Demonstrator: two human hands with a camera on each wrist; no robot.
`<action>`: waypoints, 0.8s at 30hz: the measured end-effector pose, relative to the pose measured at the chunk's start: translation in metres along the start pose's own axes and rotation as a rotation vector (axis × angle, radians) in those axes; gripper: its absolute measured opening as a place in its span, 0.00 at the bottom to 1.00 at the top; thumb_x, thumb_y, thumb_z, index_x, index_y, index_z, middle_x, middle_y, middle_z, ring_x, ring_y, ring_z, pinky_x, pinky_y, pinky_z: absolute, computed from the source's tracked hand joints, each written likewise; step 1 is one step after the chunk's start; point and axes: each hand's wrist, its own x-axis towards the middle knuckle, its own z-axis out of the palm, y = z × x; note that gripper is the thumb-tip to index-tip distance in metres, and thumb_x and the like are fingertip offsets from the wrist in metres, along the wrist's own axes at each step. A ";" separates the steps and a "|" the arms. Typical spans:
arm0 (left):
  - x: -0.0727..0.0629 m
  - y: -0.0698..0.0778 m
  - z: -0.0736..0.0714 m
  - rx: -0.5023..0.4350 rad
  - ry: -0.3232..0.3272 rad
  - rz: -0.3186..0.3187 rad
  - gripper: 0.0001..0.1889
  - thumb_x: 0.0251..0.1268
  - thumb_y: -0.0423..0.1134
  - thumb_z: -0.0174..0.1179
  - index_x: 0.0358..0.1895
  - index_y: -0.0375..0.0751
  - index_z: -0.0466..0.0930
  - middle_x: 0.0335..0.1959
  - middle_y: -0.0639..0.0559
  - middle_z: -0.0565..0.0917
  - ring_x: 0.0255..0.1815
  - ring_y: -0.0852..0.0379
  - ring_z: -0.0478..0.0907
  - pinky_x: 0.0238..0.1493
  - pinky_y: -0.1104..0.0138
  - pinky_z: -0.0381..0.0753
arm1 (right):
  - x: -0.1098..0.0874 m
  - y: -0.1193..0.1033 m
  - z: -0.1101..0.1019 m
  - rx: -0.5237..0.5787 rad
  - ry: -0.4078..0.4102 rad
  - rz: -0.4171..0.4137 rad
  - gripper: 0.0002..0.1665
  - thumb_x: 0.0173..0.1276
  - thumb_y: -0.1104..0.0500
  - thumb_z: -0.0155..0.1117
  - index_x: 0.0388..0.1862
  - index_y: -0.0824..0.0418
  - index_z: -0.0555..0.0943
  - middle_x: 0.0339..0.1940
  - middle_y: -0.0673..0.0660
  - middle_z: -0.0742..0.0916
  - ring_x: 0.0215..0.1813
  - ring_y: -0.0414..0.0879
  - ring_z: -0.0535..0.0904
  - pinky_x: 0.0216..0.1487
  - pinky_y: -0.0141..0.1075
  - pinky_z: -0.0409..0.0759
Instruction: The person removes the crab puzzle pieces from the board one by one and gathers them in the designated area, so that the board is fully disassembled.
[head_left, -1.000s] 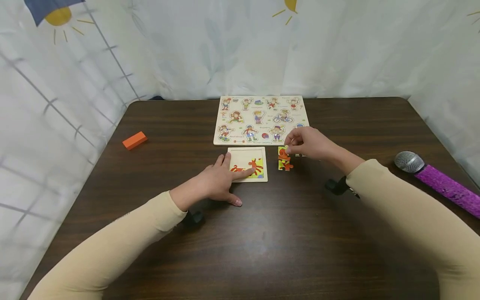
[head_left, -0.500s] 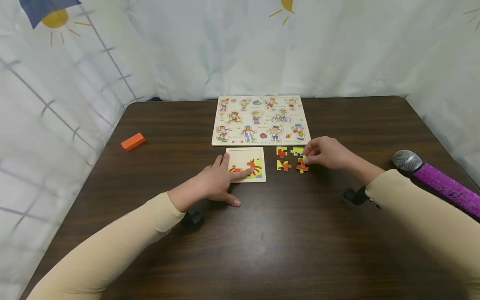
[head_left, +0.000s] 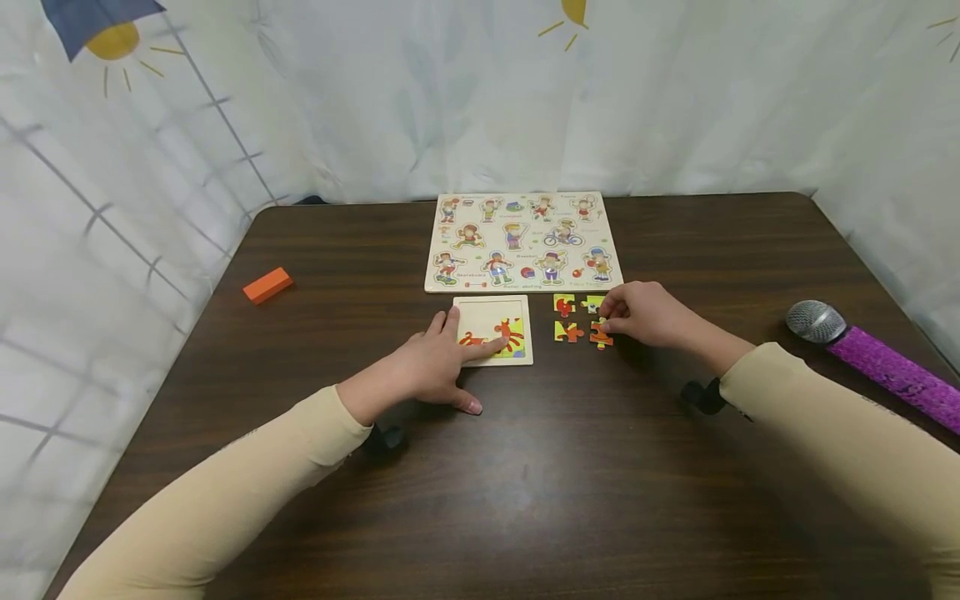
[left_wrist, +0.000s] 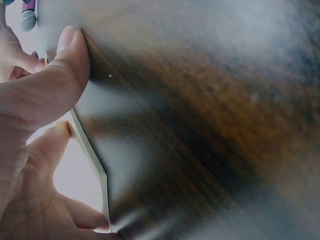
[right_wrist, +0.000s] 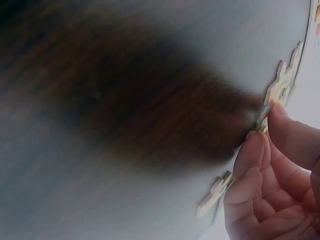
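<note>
Jigsaw piece [head_left: 601, 336], orange: lower right in a cluster of four, to the right of the puzzle tray [head_left: 476, 313]. Head view alone gives the whole layout: the three other loose pieces [head_left: 568, 332] grouped with it, picture board [head_left: 522, 242] beyond. Right wrist view adds what the head view barely gives, thumb and finger meeting at a piece's edge. Left wrist view shows the tray's pale rim side-on.

Right hand [head_left: 643, 314] reaches in from the right, fingers bent, pinching the piece between thumb and fingertip. Left hand [head_left: 437, 363] spread wide, forefinger straight across the tray's picture, thumb out toward the person.

Right fingers cover part of the upper-right piece. Forefinger hides some of the orange animal. Tray face washed out white at left wrist; whether the pinched piece touches the table [head_left: 517, 483], cannot tell.
</note>
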 end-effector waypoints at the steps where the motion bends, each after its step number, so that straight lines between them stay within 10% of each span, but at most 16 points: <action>1: 0.000 0.000 0.000 -0.001 0.000 0.001 0.52 0.57 0.65 0.71 0.82 0.74 0.49 0.82 0.23 0.38 0.83 0.25 0.43 0.73 0.37 0.62 | 0.000 0.000 0.000 -0.001 0.000 0.000 0.08 0.70 0.61 0.69 0.43 0.66 0.85 0.35 0.57 0.89 0.34 0.47 0.78 0.39 0.40 0.76; 24: 0.000 0.000 0.000 -0.008 0.003 0.003 0.52 0.56 0.65 0.71 0.82 0.74 0.49 0.82 0.23 0.38 0.83 0.25 0.42 0.73 0.36 0.62 | -0.015 0.007 -0.002 -0.011 -0.022 -0.041 0.19 0.63 0.55 0.78 0.46 0.66 0.85 0.38 0.57 0.88 0.40 0.47 0.82 0.46 0.45 0.81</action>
